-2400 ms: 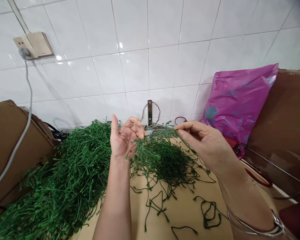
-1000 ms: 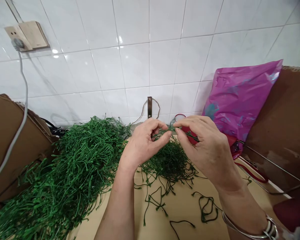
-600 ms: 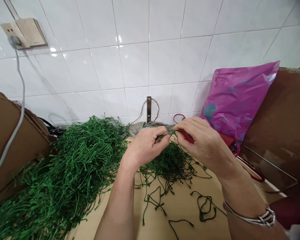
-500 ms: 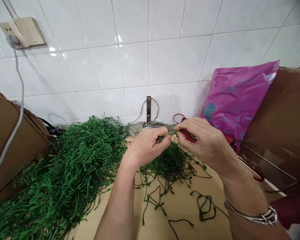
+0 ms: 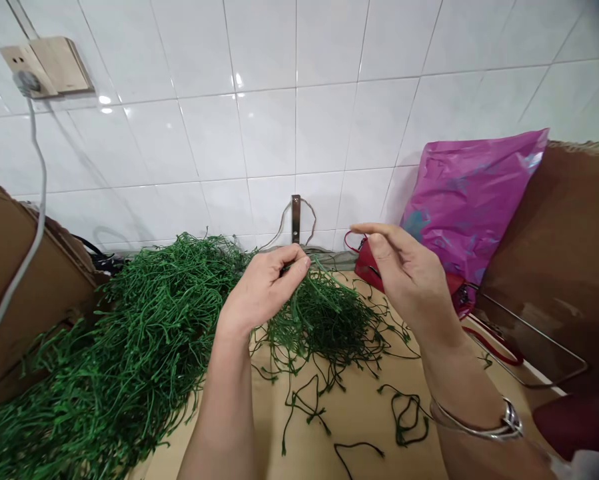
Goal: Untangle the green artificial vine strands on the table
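Note:
My left hand (image 5: 266, 283) is in the middle, thumb and forefinger pinched on a thin green cord (image 5: 324, 270) that trails off to the right. To its right, my right hand (image 5: 412, 283) is raised with thumb and forefinger apart, and nothing shows between them. Below and between the hands lies a small pile of dark green cords (image 5: 342, 323) with knotted ends. A much bigger heap of brighter green cords (image 5: 164, 320) spreads along the left side.
Loose dark cords (image 5: 409, 417) lie on the tan tabletop (image 5: 274, 413). Behind the right hand are a red bag (image 5: 368, 265) and a purple plastic bag (image 5: 472, 207). Cardboard boxes stand at left (image 5: 14, 287) and right (image 5: 569, 267). A metal strip (image 5: 296, 220) is against the tiled wall.
My hands have moved apart: the left shifted left with the cord, while the right moved up, opened and let go. The red bag shows more now.

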